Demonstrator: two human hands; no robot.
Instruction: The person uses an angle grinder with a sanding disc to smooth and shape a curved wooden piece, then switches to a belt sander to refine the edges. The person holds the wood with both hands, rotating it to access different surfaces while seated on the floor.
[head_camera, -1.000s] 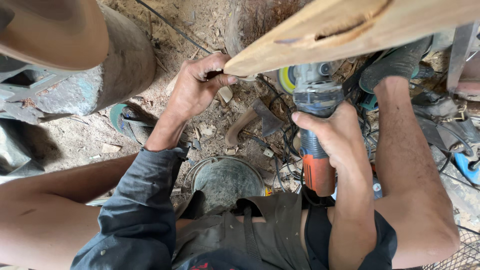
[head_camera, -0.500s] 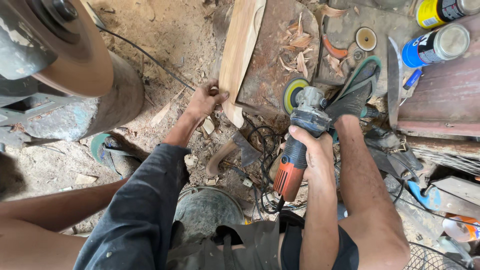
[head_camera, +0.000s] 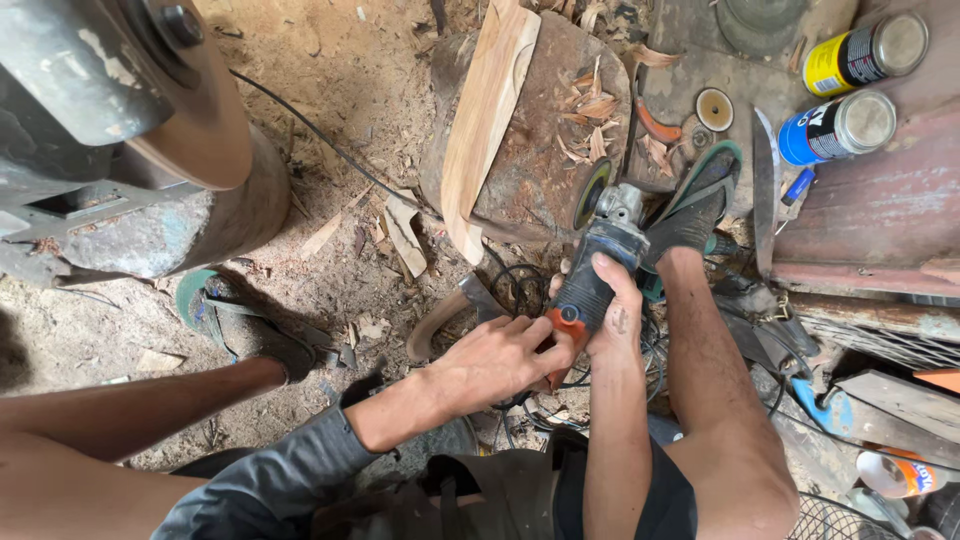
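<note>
Presently, angle grinder (head_camera: 597, 262), low between the knees beside a wood plank (head_camera: 487, 120): likely heavy, rigid, being gripped mid-body by right hand (head_camera: 612, 315), fingers wrapped; left hand (head_camera: 497, 360) fingers being pressed to its orange rear.

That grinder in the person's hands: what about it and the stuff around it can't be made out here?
Head view only:
- Grinder: its rear end is covered by the left hand and right hand.
- Grinder disc: seen edge-on, face hidden.
- Plank: top cut off by the frame edge.
- Cord: its route is lost under the hands.
</note>
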